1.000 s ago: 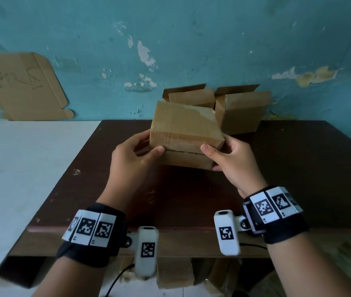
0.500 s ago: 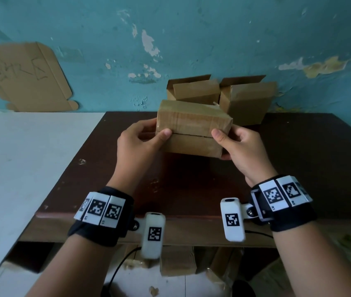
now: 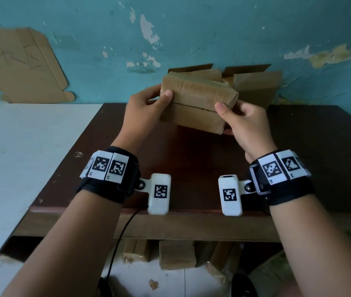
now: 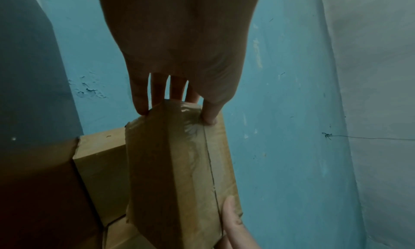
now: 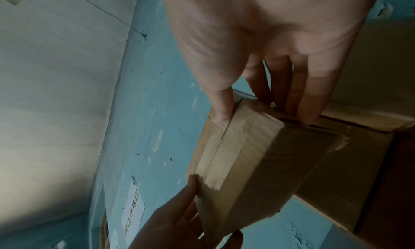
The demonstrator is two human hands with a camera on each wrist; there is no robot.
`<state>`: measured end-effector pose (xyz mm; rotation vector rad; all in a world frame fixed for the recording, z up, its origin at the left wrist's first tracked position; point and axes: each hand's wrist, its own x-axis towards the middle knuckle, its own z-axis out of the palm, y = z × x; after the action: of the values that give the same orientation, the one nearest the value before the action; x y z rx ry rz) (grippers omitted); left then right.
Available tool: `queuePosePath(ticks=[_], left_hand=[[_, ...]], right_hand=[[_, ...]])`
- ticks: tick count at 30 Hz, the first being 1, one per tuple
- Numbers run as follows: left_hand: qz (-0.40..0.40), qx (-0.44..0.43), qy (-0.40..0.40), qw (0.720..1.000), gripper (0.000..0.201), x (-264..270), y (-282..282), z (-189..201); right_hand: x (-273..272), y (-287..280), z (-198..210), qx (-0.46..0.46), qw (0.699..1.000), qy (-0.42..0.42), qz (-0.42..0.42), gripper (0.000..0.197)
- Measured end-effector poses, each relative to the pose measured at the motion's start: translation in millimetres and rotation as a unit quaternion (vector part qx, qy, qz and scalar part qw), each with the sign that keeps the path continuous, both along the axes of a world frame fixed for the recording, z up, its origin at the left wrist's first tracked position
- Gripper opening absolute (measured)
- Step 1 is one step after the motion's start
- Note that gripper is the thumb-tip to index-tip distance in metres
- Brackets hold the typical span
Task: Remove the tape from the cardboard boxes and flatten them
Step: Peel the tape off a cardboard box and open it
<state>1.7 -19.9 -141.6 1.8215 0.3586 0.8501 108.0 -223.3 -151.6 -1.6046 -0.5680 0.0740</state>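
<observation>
A small taped cardboard box (image 3: 196,103) is held up over the dark table (image 3: 191,159), tilted so its seamed face turns toward me. My left hand (image 3: 146,108) grips its left end, thumb on the near face and fingers behind. My right hand (image 3: 243,121) grips the right end the same way. Glossy brown tape (image 4: 186,128) wraps the box's end and runs along the seam (image 5: 222,142). In the left wrist view the box (image 4: 179,173) hangs below the fingers (image 4: 139,100); in the right wrist view the box (image 5: 258,155) sits between both hands.
Two opened cardboard boxes (image 3: 254,86) stand at the table's back edge against the peeling blue wall. A flattened cardboard sheet (image 3: 20,65) leans on the wall at left, above a white surface (image 3: 20,157). More cardboard pieces (image 3: 176,254) lie under the table.
Both hands have lifted the taped box off the table and rolled it, so the seamed face now turns toward me.
</observation>
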Motion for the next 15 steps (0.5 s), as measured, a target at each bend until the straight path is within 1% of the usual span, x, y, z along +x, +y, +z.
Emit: queuePosePath(ticks=[2,7,12,15], left_hand=[[0.011,0.014,-0.003,1.000,0.040,1.7,1.9,-3.5],[0.056,0.058,-0.013,0.997,0.034,3.4,3.2,-7.5],[0.076,0.060,-0.032,0.995,0.028,-1.1,0.9,-5.0],[0.087,0.058,-0.040,0.994,0.028,-4.0,2.3,-3.3]], right_hand=[[4.0,3.1,-0.3,0.010,1.000,0.000,0.004,0.031],[8.3,7.5,1.1,0.001,1.000,-0.004,0.021,0.032],[9.9,7.9,0.9,0.023,0.999,-0.002,0.031,0.024],[8.3,7.6,2.1,0.030,0.999,-0.012,0.035,0.022]])
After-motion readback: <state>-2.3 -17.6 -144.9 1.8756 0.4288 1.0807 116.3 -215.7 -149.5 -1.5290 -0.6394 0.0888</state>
